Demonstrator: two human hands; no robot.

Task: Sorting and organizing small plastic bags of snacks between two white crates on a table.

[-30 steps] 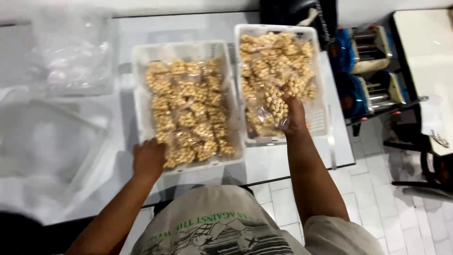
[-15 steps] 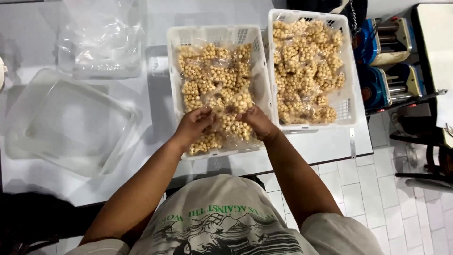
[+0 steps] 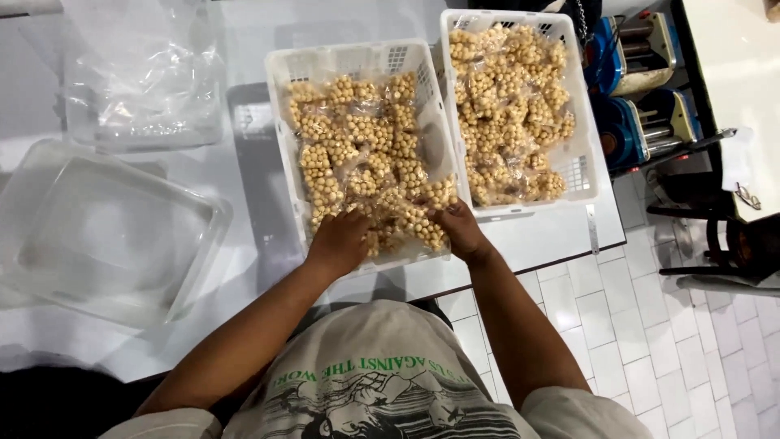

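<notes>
Left hand (image 3: 340,238) and right hand (image 3: 460,228), fingers curled onto clear packets of pale round snacks (image 3: 366,175) at near edge of left white basket (image 3: 282,122) on counter (image 3: 536,240); second filled basket (image 3: 587,162) just right.

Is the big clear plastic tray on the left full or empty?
Empty. The clear tray shows only its bare bottom, while both white baskets hold clear bags of round tan snacks.
</notes>
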